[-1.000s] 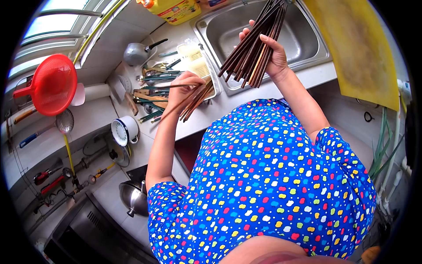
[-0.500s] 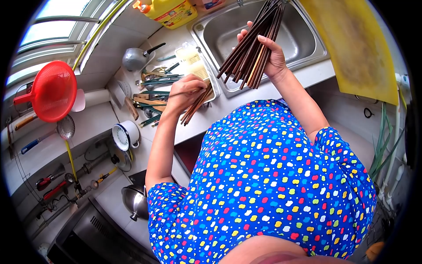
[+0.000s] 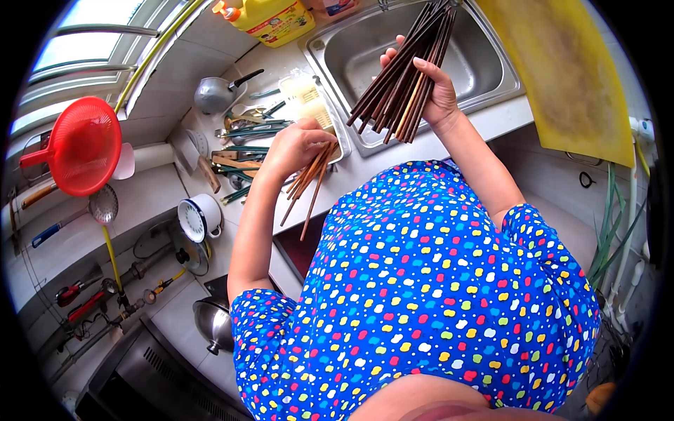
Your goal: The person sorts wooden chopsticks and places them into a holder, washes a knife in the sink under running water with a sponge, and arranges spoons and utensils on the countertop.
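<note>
Left hand (image 3: 298, 149) is nearly closed over the upper ends of some brown chopsticks (image 3: 307, 177); right hand (image 3: 437, 88), half closed, grips a thicker dark bundle (image 3: 401, 77) above the near side of the sink (image 3: 484, 63). Since the earlier frame, two sticks under the left hand have swung bodyward, while the right hand's bundle keeps its place. Both bunches slant bodyward and leftward from the hands, long axes roughly alike.

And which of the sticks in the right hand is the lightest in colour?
The tan stick, running down from beside the thumb of the right hand; the dark sticks around it are deep brown.
</note>
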### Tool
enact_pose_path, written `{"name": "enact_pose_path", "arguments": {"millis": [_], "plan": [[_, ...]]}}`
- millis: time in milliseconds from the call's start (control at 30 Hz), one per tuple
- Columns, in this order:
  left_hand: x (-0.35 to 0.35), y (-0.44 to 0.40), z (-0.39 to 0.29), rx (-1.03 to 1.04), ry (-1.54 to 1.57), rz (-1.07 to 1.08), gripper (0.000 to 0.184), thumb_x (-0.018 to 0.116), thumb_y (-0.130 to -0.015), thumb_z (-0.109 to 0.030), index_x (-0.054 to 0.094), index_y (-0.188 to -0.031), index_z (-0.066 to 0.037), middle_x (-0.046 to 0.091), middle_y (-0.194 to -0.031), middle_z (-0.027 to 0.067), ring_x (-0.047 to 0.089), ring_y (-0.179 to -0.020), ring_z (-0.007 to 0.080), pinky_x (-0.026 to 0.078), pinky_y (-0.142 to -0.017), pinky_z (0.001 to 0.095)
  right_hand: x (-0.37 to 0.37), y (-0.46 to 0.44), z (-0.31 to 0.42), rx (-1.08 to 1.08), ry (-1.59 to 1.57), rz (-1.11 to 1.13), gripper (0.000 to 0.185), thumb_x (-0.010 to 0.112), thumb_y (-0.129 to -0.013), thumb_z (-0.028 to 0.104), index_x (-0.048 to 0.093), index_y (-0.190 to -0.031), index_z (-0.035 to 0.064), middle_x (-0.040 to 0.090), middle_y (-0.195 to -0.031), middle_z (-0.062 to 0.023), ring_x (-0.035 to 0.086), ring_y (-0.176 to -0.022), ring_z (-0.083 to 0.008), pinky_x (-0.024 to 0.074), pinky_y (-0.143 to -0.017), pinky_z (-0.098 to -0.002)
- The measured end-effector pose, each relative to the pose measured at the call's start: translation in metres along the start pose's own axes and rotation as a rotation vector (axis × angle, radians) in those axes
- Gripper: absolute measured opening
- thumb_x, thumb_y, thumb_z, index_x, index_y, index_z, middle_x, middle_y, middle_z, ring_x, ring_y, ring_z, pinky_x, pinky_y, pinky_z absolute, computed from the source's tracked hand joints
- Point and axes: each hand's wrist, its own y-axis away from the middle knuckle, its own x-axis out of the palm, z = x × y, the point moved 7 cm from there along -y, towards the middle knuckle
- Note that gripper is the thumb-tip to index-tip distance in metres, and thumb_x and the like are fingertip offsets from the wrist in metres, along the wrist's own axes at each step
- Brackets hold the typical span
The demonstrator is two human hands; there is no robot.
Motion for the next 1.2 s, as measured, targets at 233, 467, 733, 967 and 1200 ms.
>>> {"name": "enact_pose_path", "arguments": {"millis": [233,467,733,967,1200], "plan": [[-0.007,0.0,-0.013,0.066,-0.039,0.167,0.035,0.061,-0.067,0.004,0.073,-0.096,-0.012,0.068,-0.097,0.0064,0.062,-0.091,0.0259,0.05,-0.079,0.035,-0.005,0.0,0.001,-0.007,-0.005,-0.006,0.055,0.062,-0.082,0.011,0.043,-0.133,0.0095,0.059,-0.116,-0.0148,0.056,-0.116,-0.0299,0.0453,-0.1,-0.0549],[-0.083,0.027,-0.068,0.102,0.271,-0.051,0.04,0.067,-0.084,-0.028,0.063,-0.117,-0.005,0.063,-0.111,0.0148,0.058,-0.106,0.032,0.046,-0.089,0.038,-0.011,0.0,0.004,-0.031,-0.016,-0.02,0.052,0.064,-0.085,0.022,0.046,-0.132,0.009,0.061,-0.117,-0.0152,0.058,-0.114,-0.0305,0.0448,-0.099,-0.0576],[-0.041,0.036,-0.094,0.228,0.059,0.081,0.082,0.078,-0.057,-0.055,0.059,-0.123,-0.011,0.056,-0.123,0.0082,0.047,-0.119,0.0336,0.034,-0.102,0.0487,-0.01,-0.004,0.002,-0.041,-0.099,-0.046,0.063,0.067,-0.083,0.05,0.05,-0.127,0.0088,0.061,-0.114,-0.0156,0.058,-0.112,-0.0306,0.048,-0.095,-0.0549],[-0.056,0.015,-0.098,0.265,-0.06,-0.138,0.049,0.08,-0.065,-0.029,0.066,-0.108,-0.009,0.06,-0.11,0.0087,0.054,-0.108,0.0301,0.042,-0.093,0.0452,-0.003,-0.004,0.002,-0.042,-0.121,-0.016,0.064,0.064,-0.083,0.055,0.051,-0.126,0.009,0.061,-0.115,-0.0151,0.057,-0.114,-0.0305,0.0483,-0.096,-0.0516],[-0.064,-0.022,-0.129,0.28,-0.228,-0.182,0.037,0.079,-0.063,-0.019,0.068,-0.097,-0.012,0.063,-0.092,0.0021,0.06,-0.088,0.0225,0.049,-0.071,0.0342,0.009,-0.005,-0.001,-0.007,-0.145,-0.029,0.056,0.063,-0.087,0.048,0.051,-0.125,0.0084,0.061,-0.115,-0.0163,0.056,-0.116,-0.031,0.048,-0.098,-0.0482]]}}
